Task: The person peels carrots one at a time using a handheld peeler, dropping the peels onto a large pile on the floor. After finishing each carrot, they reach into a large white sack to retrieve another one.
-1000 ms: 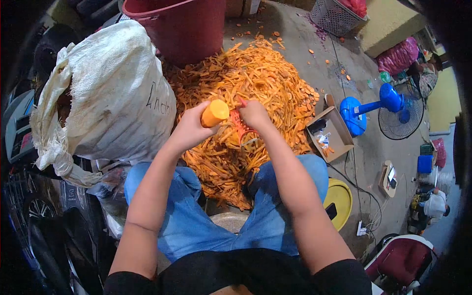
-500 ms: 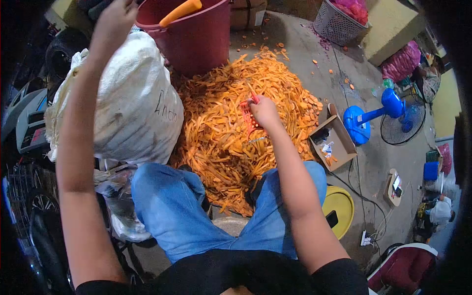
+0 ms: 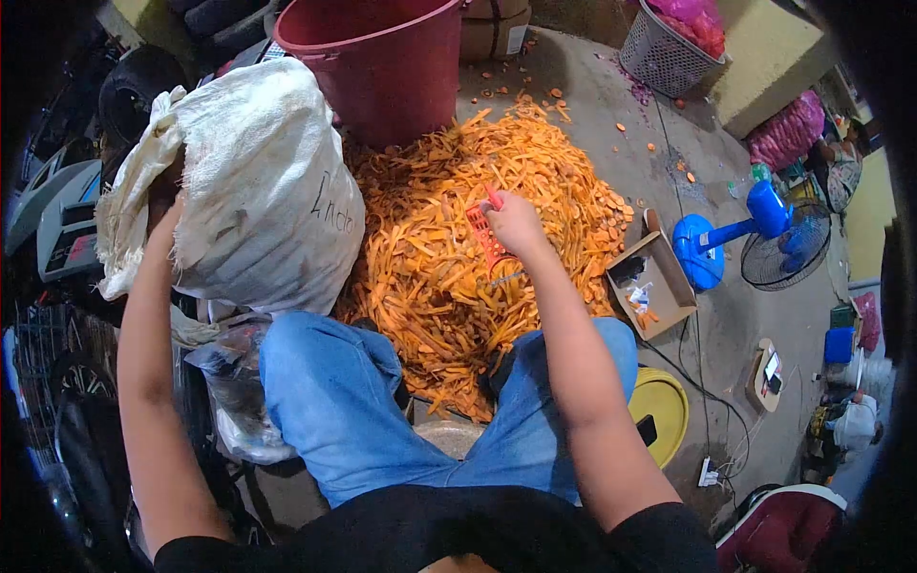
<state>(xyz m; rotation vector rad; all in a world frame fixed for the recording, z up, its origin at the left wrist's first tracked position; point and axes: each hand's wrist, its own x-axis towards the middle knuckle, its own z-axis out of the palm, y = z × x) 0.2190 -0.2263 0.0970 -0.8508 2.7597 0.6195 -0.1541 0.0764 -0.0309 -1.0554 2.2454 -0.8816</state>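
My left hand (image 3: 166,216) reaches into the mouth of a white woven sack (image 3: 258,181) with dark lettering on its side. The fabric hides its fingers, so what they touch does not show. Over a big heap of orange peelings (image 3: 430,258), my right hand (image 3: 516,225) is closed around a red peeler (image 3: 484,232) with a perforated body. The peeler's metal blade points down toward my knees. Behind the heap stands a tall dark-red bucket (image 3: 401,81), its inside mostly out of sight.
Right of the heap lies an open cardboard box (image 3: 653,291) beside a blue fan (image 3: 764,224). Cables cross the floor there. A yellow lid (image 3: 673,406) with a phone is by my right knee. Farther back stands a grey basket (image 3: 664,57).
My left hand has come down from beside the bucket into the sack. The carrot seen at the bucket's rim is out of sight now. My right hand stays over the heap.
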